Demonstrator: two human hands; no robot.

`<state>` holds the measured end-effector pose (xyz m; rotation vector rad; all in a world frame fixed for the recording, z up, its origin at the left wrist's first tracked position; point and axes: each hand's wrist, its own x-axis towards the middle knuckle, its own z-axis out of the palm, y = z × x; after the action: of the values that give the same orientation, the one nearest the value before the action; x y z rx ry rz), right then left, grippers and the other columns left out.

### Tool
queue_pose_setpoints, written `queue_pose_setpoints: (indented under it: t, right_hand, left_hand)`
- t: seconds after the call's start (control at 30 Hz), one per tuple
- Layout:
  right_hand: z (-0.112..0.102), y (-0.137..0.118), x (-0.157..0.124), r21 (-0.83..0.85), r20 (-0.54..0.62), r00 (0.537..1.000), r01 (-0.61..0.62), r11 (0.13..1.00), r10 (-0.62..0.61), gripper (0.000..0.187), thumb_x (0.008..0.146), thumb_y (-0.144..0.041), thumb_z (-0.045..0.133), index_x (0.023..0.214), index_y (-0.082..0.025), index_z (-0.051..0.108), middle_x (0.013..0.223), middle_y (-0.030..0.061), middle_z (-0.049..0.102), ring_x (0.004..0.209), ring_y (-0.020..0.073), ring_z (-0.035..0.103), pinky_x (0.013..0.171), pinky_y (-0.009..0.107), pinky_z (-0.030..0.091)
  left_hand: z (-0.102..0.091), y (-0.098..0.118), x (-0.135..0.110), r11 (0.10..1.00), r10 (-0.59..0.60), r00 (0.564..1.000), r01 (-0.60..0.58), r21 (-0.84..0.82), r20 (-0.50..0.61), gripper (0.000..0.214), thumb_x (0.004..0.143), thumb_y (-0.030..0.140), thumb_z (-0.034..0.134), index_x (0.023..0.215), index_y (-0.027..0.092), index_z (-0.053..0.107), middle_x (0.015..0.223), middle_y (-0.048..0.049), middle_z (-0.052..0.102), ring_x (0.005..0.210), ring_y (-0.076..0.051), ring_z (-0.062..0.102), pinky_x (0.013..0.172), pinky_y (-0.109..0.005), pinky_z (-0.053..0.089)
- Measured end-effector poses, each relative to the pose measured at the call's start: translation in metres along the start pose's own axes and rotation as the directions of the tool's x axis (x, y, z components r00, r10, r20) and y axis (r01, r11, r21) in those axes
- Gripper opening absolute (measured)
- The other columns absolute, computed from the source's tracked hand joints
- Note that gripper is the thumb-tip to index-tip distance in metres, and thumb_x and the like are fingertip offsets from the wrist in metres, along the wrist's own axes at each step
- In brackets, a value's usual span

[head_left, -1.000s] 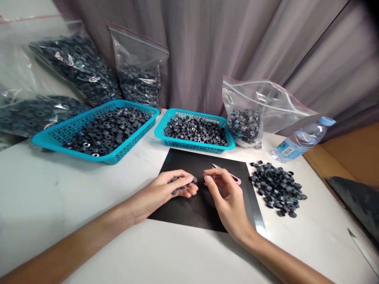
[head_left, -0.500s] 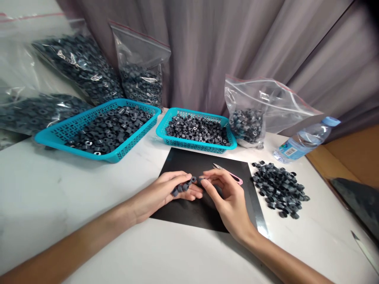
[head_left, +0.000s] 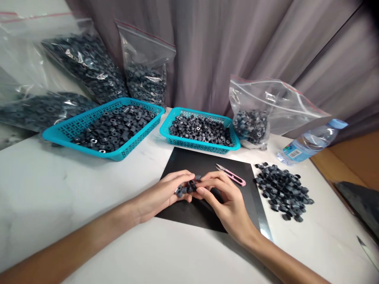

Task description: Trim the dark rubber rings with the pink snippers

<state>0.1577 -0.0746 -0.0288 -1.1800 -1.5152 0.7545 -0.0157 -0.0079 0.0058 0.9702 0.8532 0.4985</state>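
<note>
- Head view, centre: left hand holds grey rings, fingers curled around them; right hand has fingertips close together at these rings, whether clamped I cannot tell.
- Below hands: black mat on white table.
- Top: grey curtain.

The label on the bottle bears a barcode; no text is readable.
</note>
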Motion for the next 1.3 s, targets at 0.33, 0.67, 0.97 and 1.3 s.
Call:
queue_pose_setpoints:
  t: [0.33, 0.67, 0.97, 1.3]
  right_hand:
    - [0.001, 0.006, 0.002, 0.079, -0.038, 0.999, -0.022, 0.997, 0.025, 0.011, 0.097, -0.028, 0.057, 0.097, -0.024, 0.068, 0.098, 0.0043, 0.064, 0.093, 0.018, 0.062, 0.084, 0.033, 0.05]
    - [0.001, 0.011, 0.002, 0.14, -0.163, 0.987, 0.008, 0.99, 0.015, 0.007, 0.089, -0.026, 0.068, 0.096, -0.025, 0.069, 0.112, 0.0069, 0.058, 0.114, 0.0213, 0.056, 0.091, 0.034, 0.053]
    - [-0.003, 0.007, 0.003, 0.03, -0.082, 0.996, 0.046, 0.999, -0.043, 0.018, 0.093, -0.022, 0.063, 0.105, -0.03, 0.073, 0.115, 0.0056, 0.061, 0.116, 0.0212, 0.056, 0.099, 0.038, 0.05]
    - [-0.001, 0.009, 0.003, 0.051, -0.087, 0.996, 0.006, 0.999, -0.002, 0.012, 0.093, -0.025, 0.063, 0.1, -0.027, 0.072, 0.115, 0.0055, 0.064, 0.113, 0.0209, 0.059, 0.098, 0.038, 0.049]
  left_hand:
    - [-0.003, -0.002, 0.0, 0.998, -0.001, 0.998, -0.002, 0.055, 0.061, 0.019, 0.094, 0.031, 0.055, 0.089, 0.017, 0.065, 0.086, -0.0044, 0.068, 0.089, -0.016, 0.062, 0.073, -0.026, 0.041]
    - [-0.002, -0.003, 0.0, 0.998, -0.004, 0.997, -0.001, 0.059, 0.082, 0.031, 0.094, 0.04, 0.055, 0.098, 0.015, 0.071, 0.087, -0.0073, 0.072, 0.084, -0.016, 0.06, 0.071, -0.027, 0.04]
    - [-0.002, 0.0, -0.003, 0.997, -0.031, 0.993, 0.022, 0.078, 0.118, 0.023, 0.089, 0.036, 0.063, 0.093, 0.016, 0.074, 0.093, -0.0048, 0.068, 0.092, -0.016, 0.055, 0.08, -0.027, 0.041]
    - [-0.003, 0.001, -0.003, 0.996, -0.041, 0.995, 0.033, 0.089, 0.087, 0.026, 0.087, 0.028, 0.065, 0.109, 0.017, 0.071, 0.102, -0.0081, 0.073, 0.103, -0.02, 0.059, 0.093, -0.033, 0.04]
